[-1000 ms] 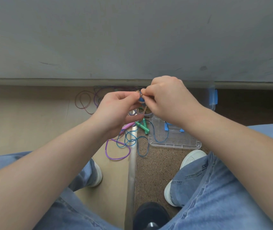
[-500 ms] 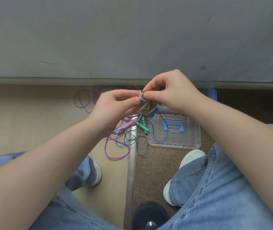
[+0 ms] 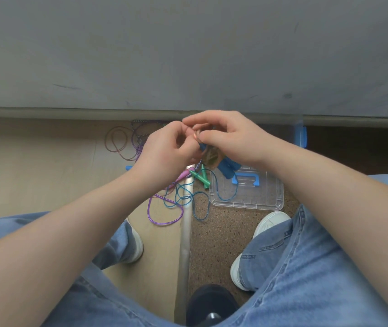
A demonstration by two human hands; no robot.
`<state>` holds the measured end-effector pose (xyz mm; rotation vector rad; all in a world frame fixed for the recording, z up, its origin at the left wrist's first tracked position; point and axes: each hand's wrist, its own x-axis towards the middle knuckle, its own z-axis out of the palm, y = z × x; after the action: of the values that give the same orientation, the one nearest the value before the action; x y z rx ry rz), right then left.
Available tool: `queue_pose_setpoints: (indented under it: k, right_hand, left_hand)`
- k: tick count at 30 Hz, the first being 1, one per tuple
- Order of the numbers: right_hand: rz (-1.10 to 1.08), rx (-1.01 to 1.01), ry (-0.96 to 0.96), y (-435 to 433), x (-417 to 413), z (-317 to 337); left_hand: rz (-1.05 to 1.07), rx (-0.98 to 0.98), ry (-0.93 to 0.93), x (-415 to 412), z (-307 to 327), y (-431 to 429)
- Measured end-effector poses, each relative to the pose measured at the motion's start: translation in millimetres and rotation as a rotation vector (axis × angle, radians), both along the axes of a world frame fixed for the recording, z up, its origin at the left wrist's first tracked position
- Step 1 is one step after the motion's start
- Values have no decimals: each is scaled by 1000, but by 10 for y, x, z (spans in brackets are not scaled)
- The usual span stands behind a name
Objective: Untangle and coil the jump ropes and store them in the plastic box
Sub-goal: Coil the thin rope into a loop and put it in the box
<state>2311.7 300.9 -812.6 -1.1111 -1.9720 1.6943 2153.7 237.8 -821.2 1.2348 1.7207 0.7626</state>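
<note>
My left hand [image 3: 164, 149] and my right hand [image 3: 230, 135] meet above the floor and both pinch a small coiled brown rope bundle [image 3: 210, 156] with blue handles [image 3: 227, 169] hanging under it. Below them lies a tangle of ropes: a blue cord [image 3: 189, 200], a purple cord [image 3: 164, 218], green handles [image 3: 201, 178] and a pink handle [image 3: 182, 175]. More brown and purple loops [image 3: 120, 145] lie by the wall. The clear plastic box [image 3: 247, 204] with a blue handle [image 3: 246, 180] sits on the floor under my right wrist; a loop of blue cord crosses its left edge.
A grey wall [image 3: 188, 55] rises just behind the ropes. A metal floor strip [image 3: 184, 244] divides pale flooring from speckled brown flooring. My jeans-clad legs and white shoes [image 3: 268, 223] frame the ropes. A blue clip [image 3: 301, 136] stands by the wall.
Both hands have dropped slightly and closed in on the bundle, my right fingers working at its top. The blue handles now hang lower, over the box's far edge.
</note>
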Motion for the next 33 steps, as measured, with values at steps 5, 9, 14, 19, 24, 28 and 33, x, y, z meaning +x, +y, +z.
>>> queue_pose_setpoints:
  k: [5, 9, 14, 19, 24, 28, 33]
  right_hand:
    - [-110, 56, -16, 34, -11, 34]
    - [-65, 29, -29, 51, 17, 71]
    - [-250, -11, 210, -4, -24, 58]
    - [-263, -179, 292, -30, -40, 28]
    - [-101, -360, 306, -46, -7, 55]
    - [-40, -377, 291, -14, 50, 106]
    - [-110, -419, 352, 16, 63, 59]
  left_hand:
    - [-130, 138, 308, -19, 53, 30]
    - [-113, 183, 374, -63, 79, 27]
    - [35, -7, -245, 142, 76, -78]
    - [112, 4, -247, 175, 36, -63]
    - [-24, 190, 156, 13, 40, -34]
    - [-219, 439, 646, -164, 87, 35]
    - [-88, 256, -25, -17, 146, 10]
